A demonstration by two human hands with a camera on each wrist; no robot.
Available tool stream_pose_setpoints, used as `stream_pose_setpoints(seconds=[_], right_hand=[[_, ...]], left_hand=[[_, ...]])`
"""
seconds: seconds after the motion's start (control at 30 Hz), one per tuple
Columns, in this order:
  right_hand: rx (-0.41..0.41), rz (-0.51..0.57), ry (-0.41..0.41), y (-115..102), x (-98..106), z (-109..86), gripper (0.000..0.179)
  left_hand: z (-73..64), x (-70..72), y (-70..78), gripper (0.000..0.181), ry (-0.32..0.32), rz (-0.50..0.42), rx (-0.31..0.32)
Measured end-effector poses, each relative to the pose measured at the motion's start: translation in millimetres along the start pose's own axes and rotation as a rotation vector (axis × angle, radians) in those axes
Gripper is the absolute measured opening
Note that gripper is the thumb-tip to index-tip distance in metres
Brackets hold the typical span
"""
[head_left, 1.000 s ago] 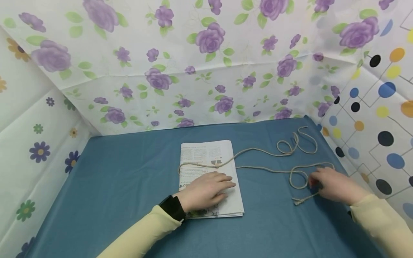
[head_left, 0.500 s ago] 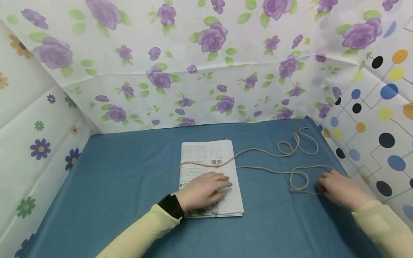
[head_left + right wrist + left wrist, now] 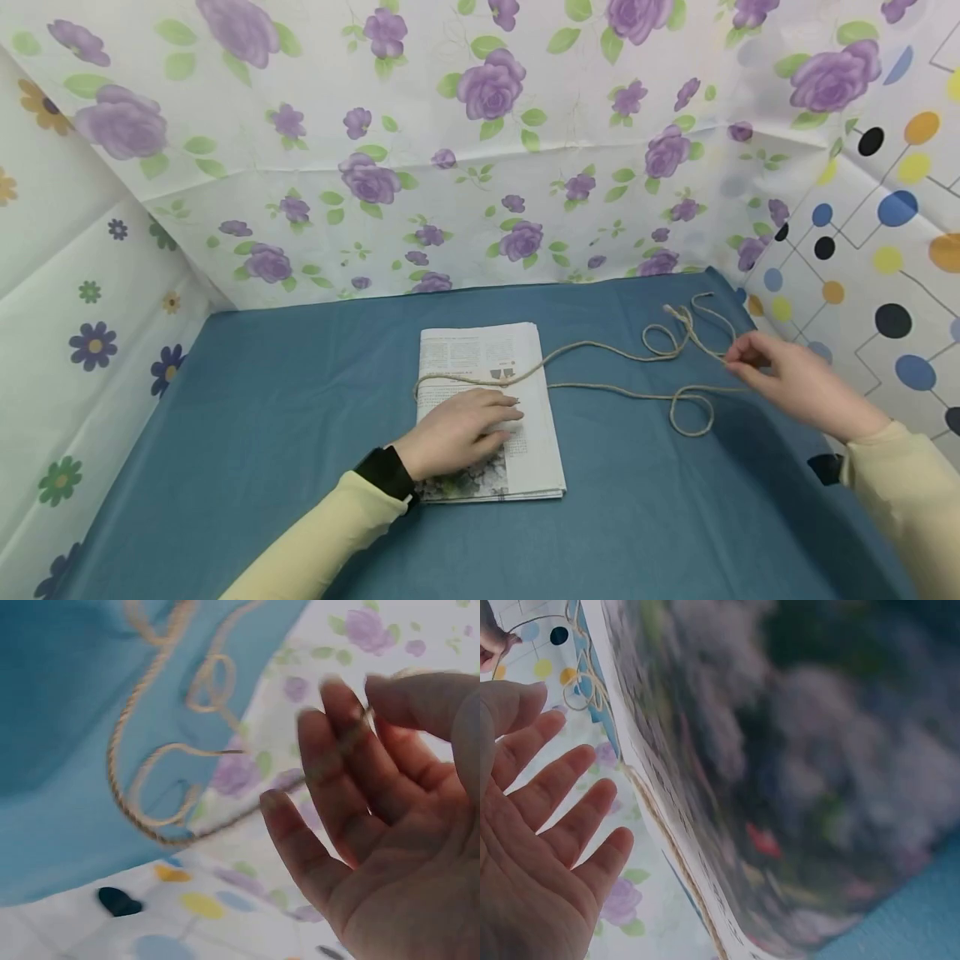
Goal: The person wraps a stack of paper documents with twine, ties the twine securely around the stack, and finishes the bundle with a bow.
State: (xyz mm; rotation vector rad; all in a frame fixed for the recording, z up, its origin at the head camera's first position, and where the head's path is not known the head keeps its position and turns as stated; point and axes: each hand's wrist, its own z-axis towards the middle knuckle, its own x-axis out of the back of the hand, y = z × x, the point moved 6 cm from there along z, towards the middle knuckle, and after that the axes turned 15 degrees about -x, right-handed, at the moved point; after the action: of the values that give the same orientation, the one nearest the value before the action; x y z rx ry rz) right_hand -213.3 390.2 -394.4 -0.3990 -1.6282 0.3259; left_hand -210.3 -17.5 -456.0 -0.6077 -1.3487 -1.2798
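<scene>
Our right hand [image 3: 798, 382] has moved farther back, pinching the rope [image 3: 113, 772] right of the paper [image 3: 538, 454]; our left hand [image 3: 459, 427] lies on the paper, fingers loose. Tugging hard, we might snarl the loops [image 3: 692, 435].

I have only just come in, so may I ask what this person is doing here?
A person is working with a folded newspaper and a thin cord. The left hand is over the newspaper, fingers extended, while the right hand pinches the cord off to the right. One strand crosses the newspaper's top face; another runs out from its right edge. Loose loops lie on the blue cloth, and no knot shows on the newspaper.
</scene>
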Motion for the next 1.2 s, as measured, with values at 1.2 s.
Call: stream_pose_setpoints(seconds=[1.2], right_hand=[[0.21,0.107,-0.028,-159,-53,72.8,0.015]], left_hand=[[-35.1,39.7,-68.9,0.017,0.111,0.233,0.373]])
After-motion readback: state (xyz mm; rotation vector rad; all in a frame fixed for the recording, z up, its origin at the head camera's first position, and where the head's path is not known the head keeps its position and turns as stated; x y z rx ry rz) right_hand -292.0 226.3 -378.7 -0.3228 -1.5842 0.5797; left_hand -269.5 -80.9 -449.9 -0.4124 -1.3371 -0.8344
